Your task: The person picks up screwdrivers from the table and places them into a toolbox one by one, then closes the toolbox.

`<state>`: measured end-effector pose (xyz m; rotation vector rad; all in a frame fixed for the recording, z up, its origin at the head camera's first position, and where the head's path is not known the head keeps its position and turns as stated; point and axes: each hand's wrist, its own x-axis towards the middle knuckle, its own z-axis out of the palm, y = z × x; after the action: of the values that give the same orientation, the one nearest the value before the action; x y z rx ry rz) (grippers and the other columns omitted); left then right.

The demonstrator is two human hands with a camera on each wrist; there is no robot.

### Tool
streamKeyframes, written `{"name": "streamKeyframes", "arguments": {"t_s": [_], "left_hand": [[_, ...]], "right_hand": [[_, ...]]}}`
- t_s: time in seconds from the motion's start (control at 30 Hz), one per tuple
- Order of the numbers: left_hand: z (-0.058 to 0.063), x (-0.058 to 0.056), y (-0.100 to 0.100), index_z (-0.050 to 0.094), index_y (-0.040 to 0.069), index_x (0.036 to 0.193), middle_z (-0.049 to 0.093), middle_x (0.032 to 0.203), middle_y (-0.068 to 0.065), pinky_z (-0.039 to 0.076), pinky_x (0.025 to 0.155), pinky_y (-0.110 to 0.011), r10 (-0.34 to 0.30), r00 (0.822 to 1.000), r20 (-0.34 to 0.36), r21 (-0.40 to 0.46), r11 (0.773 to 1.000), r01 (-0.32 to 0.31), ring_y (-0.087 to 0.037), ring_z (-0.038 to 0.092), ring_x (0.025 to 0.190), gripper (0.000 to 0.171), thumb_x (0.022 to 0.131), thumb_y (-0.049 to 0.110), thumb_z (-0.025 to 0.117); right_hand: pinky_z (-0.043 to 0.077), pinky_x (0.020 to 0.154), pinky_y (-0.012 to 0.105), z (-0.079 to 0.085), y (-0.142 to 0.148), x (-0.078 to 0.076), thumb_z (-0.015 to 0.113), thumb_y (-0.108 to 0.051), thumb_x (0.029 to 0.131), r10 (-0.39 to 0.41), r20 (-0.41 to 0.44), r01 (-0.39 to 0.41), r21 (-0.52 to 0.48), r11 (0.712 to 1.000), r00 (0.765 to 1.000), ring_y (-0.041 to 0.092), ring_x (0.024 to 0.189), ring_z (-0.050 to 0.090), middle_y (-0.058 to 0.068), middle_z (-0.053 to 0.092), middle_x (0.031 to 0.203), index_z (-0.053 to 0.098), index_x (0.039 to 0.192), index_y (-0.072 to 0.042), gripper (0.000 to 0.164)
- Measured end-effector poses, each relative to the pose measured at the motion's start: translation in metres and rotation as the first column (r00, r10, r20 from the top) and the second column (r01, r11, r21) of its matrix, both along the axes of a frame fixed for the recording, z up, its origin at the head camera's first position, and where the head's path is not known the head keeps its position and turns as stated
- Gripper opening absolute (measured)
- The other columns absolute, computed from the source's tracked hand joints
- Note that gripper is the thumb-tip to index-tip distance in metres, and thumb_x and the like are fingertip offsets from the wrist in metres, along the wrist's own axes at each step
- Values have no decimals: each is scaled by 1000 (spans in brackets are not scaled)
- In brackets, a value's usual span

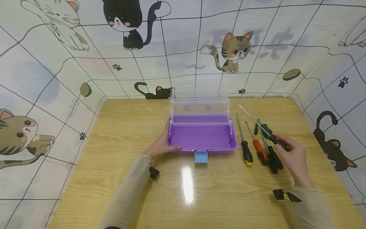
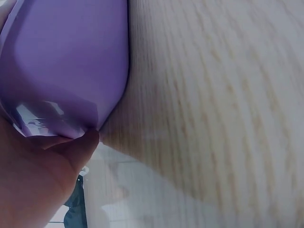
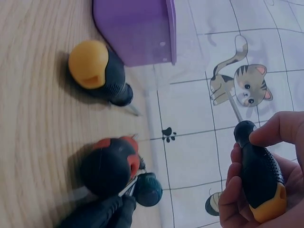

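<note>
A purple plastic toolbox (image 1: 223, 151) stands on the table with its clear lid raised and its light-blue latch (image 1: 201, 157) hanging down in front. My left hand (image 1: 160, 145) holds its left front corner, thumb along the front rim and fingers at the left side. In the left wrist view, fingertips press against the purple wall (image 2: 71, 61). My right hand (image 1: 293, 156) grips a screwdriver by its black and yellow handle (image 3: 259, 175), above the other tools. Its shaft (image 1: 248, 114) points toward the back, up and left.
Right of the toolbox lie a yellow-ended black screwdriver (image 1: 246, 152), a red and black one (image 1: 259, 151), several black handles (image 1: 271, 159) and a green handle (image 1: 266, 128). Cat-printed walls (image 1: 183, 70) enclose the wooden table (image 1: 128, 121) at back and sides.
</note>
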<state>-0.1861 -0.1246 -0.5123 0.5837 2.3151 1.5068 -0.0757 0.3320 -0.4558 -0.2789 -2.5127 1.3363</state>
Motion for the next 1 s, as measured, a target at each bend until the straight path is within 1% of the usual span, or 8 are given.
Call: {"name": "streamKeyframes", "arguments": {"t_s": [0.07,0.17,0.27,0.5,0.67,0.77,0.9,1.0], "left_hand": [[-1,1,0,-22,40,148,-8,160,-4,23,111,-46,0,1000,-9,9,1000,0,-32,16,143,136,71,23,88],[-1,1,0,-21,39,149,-8,160,-4,27,109,-49,-7,1000,-12,44,999,8,-35,16,143,135,71,18,87],[-1,1,-1,-20,39,149,-9,160,-5,26,109,-51,-12,1000,-21,62,998,13,-35,15,143,135,71,16,87],[31,13,2,-18,23,152,-9,159,-14,19,112,-51,-31,999,22,90,995,29,-42,12,142,131,73,9,84],[32,13,2,-18,20,152,-7,159,-16,19,112,-51,-40,999,14,107,993,38,-43,13,141,131,72,6,84],[33,13,2,-18,20,152,-6,159,-17,20,112,-51,-41,999,18,104,994,39,-43,14,141,131,72,5,84],[31,12,1,-19,20,152,-8,159,-16,20,111,-52,-44,999,14,92,995,42,-44,13,141,131,72,6,84],[21,8,1,-19,23,152,-10,159,-15,20,110,-55,-45,999,-9,82,996,46,-44,12,141,131,73,9,84]], "right_hand": [[44,65,7,0,-3,0,61,-3,90,15,-3,-15,-2,1000,1000,-8,88,55,-25,57,100,65,123,1,33],[45,66,7,2,-7,-1,61,-3,90,44,-12,-44,1,999,999,-7,88,56,-24,56,103,64,124,1,34],[46,65,7,4,-12,-1,63,-3,90,68,-24,-68,5,998,997,-6,87,57,-24,57,104,64,124,0,34],[47,60,10,7,-21,-4,62,-4,91,108,-23,-108,5,994,994,-5,85,57,-23,57,107,65,125,-2,34],[45,50,19,5,-25,-6,61,-6,92,137,17,-137,-4,991,990,6,71,56,-19,57,105,64,126,-4,35],[46,54,18,4,-26,-8,62,-8,92,158,43,-158,8,987,987,4,75,55,-14,58,109,63,128,-5,36],[47,61,15,4,-29,-10,62,-11,93,174,62,-176,32,984,983,2,88,55,-8,58,116,63,129,-6,37],[46,61,15,6,-32,-11,62,-11,93,185,63,-187,27,982,981,4,89,53,-8,57,117,63,130,-7,37]]}}
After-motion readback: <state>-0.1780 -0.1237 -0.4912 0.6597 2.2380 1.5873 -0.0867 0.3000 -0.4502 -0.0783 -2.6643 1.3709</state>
